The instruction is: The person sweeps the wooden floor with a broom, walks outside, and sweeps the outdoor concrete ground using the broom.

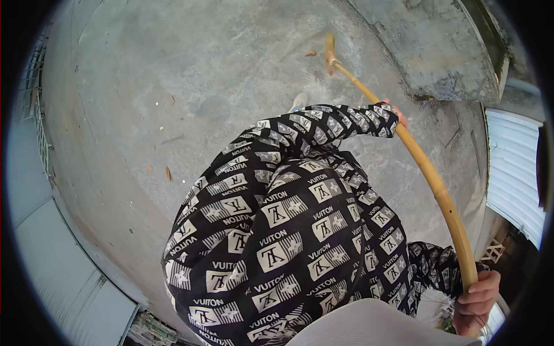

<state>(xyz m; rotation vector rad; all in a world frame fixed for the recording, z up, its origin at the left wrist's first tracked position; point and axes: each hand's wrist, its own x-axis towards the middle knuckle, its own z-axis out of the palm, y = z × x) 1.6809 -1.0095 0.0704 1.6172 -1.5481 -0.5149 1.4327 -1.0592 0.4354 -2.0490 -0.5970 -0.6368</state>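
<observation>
A broom with a long bamboo handle slants from the lower right up to the top middle. Its yellowish head rests on the concrete floor, slightly blurred. My left hand is closed around the handle's middle, partly hidden behind the patterned black-and-white sleeve. Lower down, my right hand wraps its fingers around the handle's upper end. A brown dry leaf lies just left of the broom head.
Other dry leaves and small white bits dot the concrete floor. A raised concrete slab stands at the upper right, above white corrugated sheeting. Pale panels line the left. One white shoe shows beyond my sleeve.
</observation>
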